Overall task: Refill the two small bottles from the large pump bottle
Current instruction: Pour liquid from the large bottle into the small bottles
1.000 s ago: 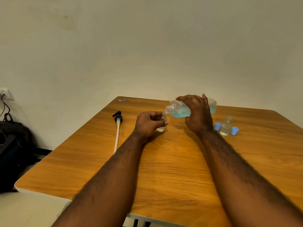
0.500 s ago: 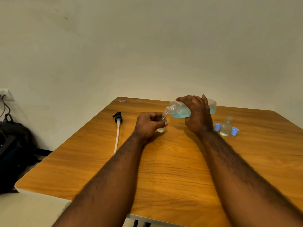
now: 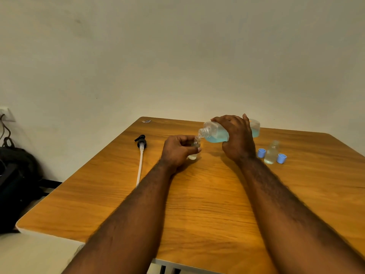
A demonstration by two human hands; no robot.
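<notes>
Pour step on the first refill. Right hand is wrapped over the large bottle, which is tipped near horizontal with its open neck toward the left hand. Left hand pinches the small bottle upright, base on the worktop, mouth right under the big neck. The second small bottle stands just right of the right hand, uncapped, between two blue caps. The pump head with its tube lies left of the left hand.

Risks: wide neck over a tiny mouth, so too much tilt likely floods past it onto the fingers and worktop. Overfill is likely too, since the left fingers hide the level. The right forearm could knock the second small bottle.
</notes>
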